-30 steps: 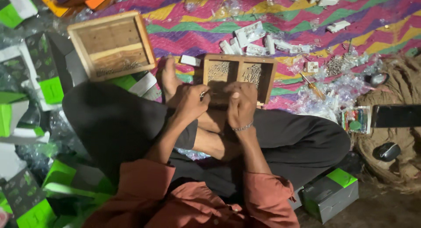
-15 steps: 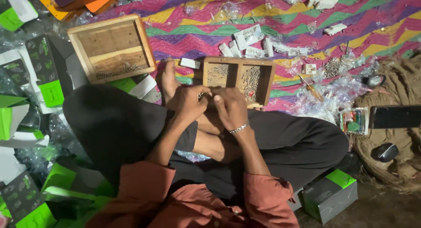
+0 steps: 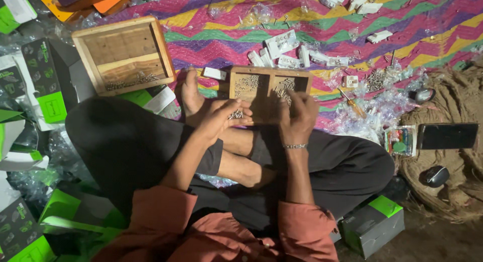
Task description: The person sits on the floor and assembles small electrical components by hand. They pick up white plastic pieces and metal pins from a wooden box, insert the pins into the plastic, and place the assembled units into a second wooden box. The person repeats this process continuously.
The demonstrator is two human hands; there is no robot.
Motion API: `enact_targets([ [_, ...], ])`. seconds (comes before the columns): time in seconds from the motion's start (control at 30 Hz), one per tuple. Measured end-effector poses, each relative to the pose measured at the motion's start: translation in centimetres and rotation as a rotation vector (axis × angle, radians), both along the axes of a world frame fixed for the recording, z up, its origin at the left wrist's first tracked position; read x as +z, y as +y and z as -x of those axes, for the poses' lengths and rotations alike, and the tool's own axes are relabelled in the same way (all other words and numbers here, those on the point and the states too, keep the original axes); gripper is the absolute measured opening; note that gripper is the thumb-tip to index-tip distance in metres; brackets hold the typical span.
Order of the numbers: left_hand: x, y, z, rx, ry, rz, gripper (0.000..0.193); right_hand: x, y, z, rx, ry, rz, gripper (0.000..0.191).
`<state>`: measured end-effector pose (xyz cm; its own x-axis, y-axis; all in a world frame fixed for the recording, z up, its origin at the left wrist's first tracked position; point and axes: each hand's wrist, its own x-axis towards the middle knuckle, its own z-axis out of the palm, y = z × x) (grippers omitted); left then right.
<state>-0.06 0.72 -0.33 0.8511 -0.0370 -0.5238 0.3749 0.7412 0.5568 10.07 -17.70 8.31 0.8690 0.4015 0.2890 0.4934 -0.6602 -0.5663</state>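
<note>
Left hand point(image 3: 217, 118): fingers curled, pinching a small cluster of bright metal screws point(image 3: 235, 114) at the near edge of the small two-compartment wooden tray point(image 3: 270, 73). Right hand point(image 3: 298, 116): fingers spread flat on the tray's right half, over its loose screws.

Screws: judged light, hard, slippery, easily spilled; best taken by a fingertip pinch. Tray: stiff; grip by its rim.

Nearby: larger wooden box point(image 3: 123, 54); white plastic parts point(image 3: 282, 43); zigzag-striped mat point(image 3: 211, 33).

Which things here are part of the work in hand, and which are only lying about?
In use:
- left hand, holding small screws
- right hand, on the small wooden tray

Lying about:
- larger wooden tray
- white plastic parts
- screwdriver
- phone
- green and grey boxes
</note>
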Motion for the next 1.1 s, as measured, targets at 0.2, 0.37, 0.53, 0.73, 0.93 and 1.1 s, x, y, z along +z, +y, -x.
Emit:
enact_targets([
  [0.2,0.0,-0.1,0.0,0.014,0.032,-0.04,0.047,-0.9,3.4,2.7,0.348,0.206,0.019,0.025],
  [0.37,-0.1,-0.1,0.1,0.012,0.017,-0.038,0.042,-1.4,3.9,3.0,0.344,0.143,0.05,0.014],
  [0.53,0.2,-0.2,0.0,-0.021,-0.056,-0.087,0.031,-1.8,3.1,2.8,0.258,0.252,-0.126,0.015],
  [0.73,-0.4,-0.1,0.0,-0.05,-0.065,-0.25,0.02,-2.2,2.7,2.6,0.199,0.285,-0.14,0.016],
  [0.93,-0.8,-0.8,-0.1,0.032,-0.187,-0.758,0.01,-1.9,2.8,2.4,0.309,0.231,-0.032,0.032],
  [1.1,0.7,-0.6,-0.1,-0.006,-0.11,-1.154,0.007,-1.8,2.7,2.7,0.303,0.275,-0.062,0.027],
])
